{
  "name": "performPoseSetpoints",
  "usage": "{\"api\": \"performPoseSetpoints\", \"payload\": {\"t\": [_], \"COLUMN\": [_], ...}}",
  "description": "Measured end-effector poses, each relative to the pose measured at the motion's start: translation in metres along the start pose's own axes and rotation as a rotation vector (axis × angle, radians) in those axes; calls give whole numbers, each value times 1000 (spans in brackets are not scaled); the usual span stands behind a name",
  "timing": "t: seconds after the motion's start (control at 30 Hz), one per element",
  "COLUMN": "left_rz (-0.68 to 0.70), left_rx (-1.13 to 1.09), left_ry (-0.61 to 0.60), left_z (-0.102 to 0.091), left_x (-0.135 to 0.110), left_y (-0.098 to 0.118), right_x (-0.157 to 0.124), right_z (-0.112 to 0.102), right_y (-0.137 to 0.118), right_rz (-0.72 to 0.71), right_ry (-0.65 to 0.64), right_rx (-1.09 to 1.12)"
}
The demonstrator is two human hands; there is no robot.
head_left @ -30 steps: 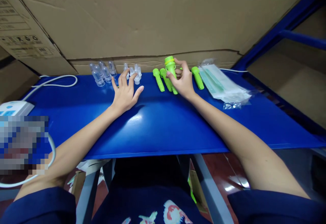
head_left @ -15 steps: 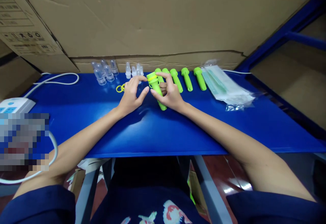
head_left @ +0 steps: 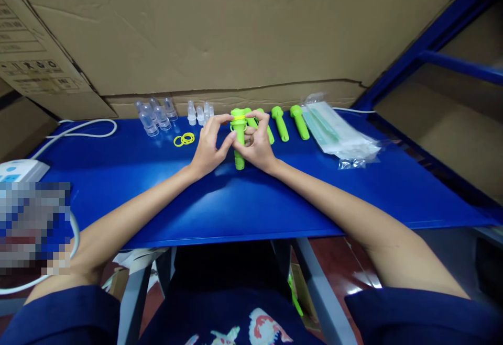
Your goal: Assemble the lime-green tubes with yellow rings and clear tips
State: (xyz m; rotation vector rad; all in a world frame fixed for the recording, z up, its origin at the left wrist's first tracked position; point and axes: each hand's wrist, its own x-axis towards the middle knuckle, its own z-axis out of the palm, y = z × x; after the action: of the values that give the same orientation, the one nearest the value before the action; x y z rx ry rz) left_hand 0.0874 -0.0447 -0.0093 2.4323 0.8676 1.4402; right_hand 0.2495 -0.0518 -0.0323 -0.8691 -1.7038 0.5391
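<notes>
A lime-green flashlight body [head_left: 239, 140] is held nearly upright between my hands, with its threaded head at the top. Around that head runs a yellow ring [head_left: 239, 118]. My right hand [head_left: 262, 146] grips the body from the right, index fingertip at the ring. From the left, my left hand [head_left: 212, 145] pinches it too: the index fingertip is at the ring, the thumb against the body. Loose yellow rings [head_left: 187, 138] lie on the blue table left of my left hand. Behind my right hand stand more green flashlight bodies [head_left: 280, 124], some partly hidden.
Large clear caps [head_left: 149, 122] and smaller clear caps with white bases [head_left: 192, 113] are at the back left. A plastic-wrapped pack [head_left: 334, 130] lies at the right. A white power strip [head_left: 24, 171] with its cable is at the left. Cardboard [head_left: 220, 36] walls the back.
My left hand has closed onto the flashlight body, its fingers now touching it. The body has turned from tilted to nearly upright. The view has shifted slightly, showing more of the loose rings.
</notes>
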Motion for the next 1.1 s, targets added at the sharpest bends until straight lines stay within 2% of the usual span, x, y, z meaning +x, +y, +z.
{"api": "performPoseSetpoints", "payload": {"t": [0.17,0.33,0.43,0.77,1.1], "left_rz": [-58,-145,-184,-187,-193], "left_rx": [-3,-50,-114,-171,-154], "left_ry": [5,36,50,-21,19], "left_z": [15,30,30,26,29], "left_x": [12,8,4,-4,-9], "left_y": [-3,-7,-6,-13,-13], "right_x": [4,2,0,-4,-4], "right_z": [-6,-6,-3,2,3], "right_y": [-1,6,10,15,11], "right_rz": [71,94,114,92,128], "right_ry": [87,97,58,14,21], "right_rx": [-31,-45,-32,-9,57]}}
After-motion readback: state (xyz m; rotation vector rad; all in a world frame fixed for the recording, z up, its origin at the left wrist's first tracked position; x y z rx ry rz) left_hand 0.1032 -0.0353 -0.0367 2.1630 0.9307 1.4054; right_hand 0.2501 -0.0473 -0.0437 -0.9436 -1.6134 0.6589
